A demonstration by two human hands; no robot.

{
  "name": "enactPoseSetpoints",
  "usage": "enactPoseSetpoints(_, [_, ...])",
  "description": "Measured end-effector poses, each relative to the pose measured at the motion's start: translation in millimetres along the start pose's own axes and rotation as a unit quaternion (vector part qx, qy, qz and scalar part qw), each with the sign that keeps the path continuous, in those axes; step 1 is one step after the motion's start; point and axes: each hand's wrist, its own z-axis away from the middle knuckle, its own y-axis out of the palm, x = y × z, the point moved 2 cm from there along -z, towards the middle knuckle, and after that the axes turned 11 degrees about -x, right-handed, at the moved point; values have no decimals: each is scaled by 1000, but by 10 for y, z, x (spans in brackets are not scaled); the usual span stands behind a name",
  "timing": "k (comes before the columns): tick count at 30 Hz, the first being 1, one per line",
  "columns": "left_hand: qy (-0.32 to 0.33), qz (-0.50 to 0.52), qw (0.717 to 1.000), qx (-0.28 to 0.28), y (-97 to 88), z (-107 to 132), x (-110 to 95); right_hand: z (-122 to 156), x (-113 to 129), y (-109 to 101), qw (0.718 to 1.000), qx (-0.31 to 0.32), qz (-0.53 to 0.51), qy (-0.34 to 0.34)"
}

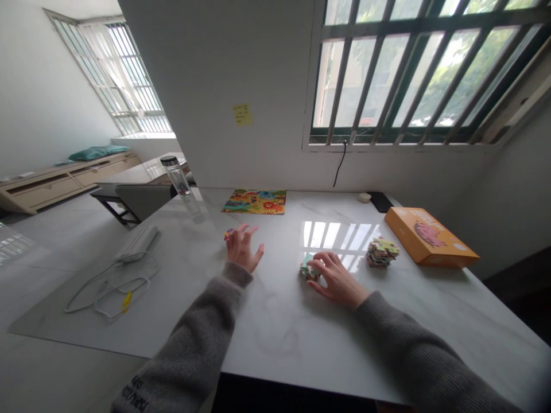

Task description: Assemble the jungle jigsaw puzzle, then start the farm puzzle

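My left hand (241, 248) is over the table with its fingers spread, thumb apart. Small colourful puzzle pieces (228, 234) show just beyond its fingers, partly hidden by them. My right hand (336, 279) curls its thumb and fingers around a short stack of jigsaw puzzle pieces (308, 268) with a pale green top. A taller stack of puzzle pieces (382, 252) stands to the right of that hand. Toward the wall lies a bright picture sheet with cartoon animals (255, 202), flat on the table.
An orange box (430, 237) lies at the right, with a black phone (381, 202) and a small white round case (364, 197) behind it. At the left are a clear bottle (176, 176) and a white power strip (138, 243) with a coiled cable. The white table (275, 332) is glossy.
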Motion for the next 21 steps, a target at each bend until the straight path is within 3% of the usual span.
enactPoseSetpoints(2, [-76, -60, 994, -42, -34, -76, 295, 2, 0, 6, 1000, -23, -2, 1])
enactPoseSetpoints(3, [-98, -76, 992, -37, -25, -89, 427, 4, -4, 11, 999, -34, -4, 2])
enactPoseSetpoints(7, [-157, -92, 982, 59, 111, -29, 761, 11, -35, 37, 997, -67, -27, -5])
enactPoseSetpoints(10, [-178, -96, 973, 112, 209, 22, 825, 9, -57, 46, 995, -89, -49, -11])
enactPoseSetpoints(15, [-166, -96, 978, 83, 210, 7, 889, 0, -63, 41, 994, -94, -62, -12])
enactPoseSetpoints(21, [-113, -123, 980, 104, 148, 7, 956, 4, -62, 41, 993, -88, -75, -5])
